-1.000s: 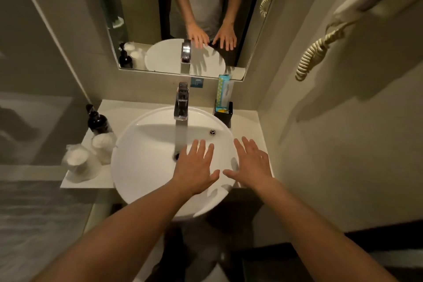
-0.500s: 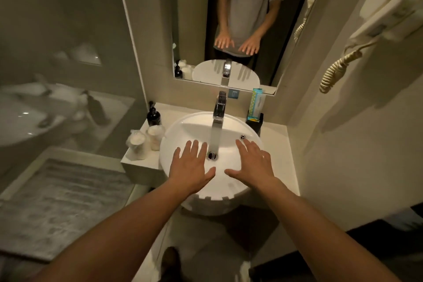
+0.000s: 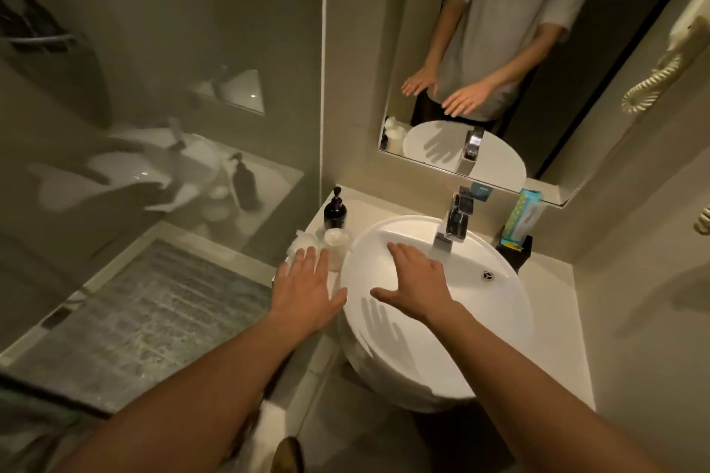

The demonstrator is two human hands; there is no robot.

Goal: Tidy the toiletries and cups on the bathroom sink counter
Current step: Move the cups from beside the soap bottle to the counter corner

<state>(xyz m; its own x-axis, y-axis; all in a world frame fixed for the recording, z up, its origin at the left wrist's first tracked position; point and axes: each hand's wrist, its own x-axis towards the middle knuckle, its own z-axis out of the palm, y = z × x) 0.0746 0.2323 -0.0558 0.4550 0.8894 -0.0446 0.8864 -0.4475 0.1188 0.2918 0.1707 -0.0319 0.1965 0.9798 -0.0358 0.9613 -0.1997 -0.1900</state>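
Two plastic-wrapped cups stand on the counter's left end: one (image 3: 337, 240) upright beside the basin, the other (image 3: 305, 242) partly hidden behind my fingers. A black pump bottle (image 3: 335, 212) stands behind them. My left hand (image 3: 305, 290) hovers open, palm down, over the counter's left edge, fingertips at the cups. My right hand (image 3: 417, 282) is open, spread over the white basin (image 3: 480, 319), holding nothing. A black holder (image 3: 516, 251) with a teal-and-white toiletry packet (image 3: 524, 217) stands right of the tap (image 3: 455, 221).
The beige counter (image 3: 553, 303) runs around the basin, with bare surface at right. A mirror (image 3: 499, 50) hangs above. A glass shower partition (image 3: 153, 88) stands at left with a grey bath mat (image 3: 146, 311) on the floor. A wall hairdryer with coiled cord (image 3: 653, 84) hangs at right.
Both hands have shifted left: the left hand moved off the basin to the cups, and the right hand moved to the basin's left half. The view swung left too.
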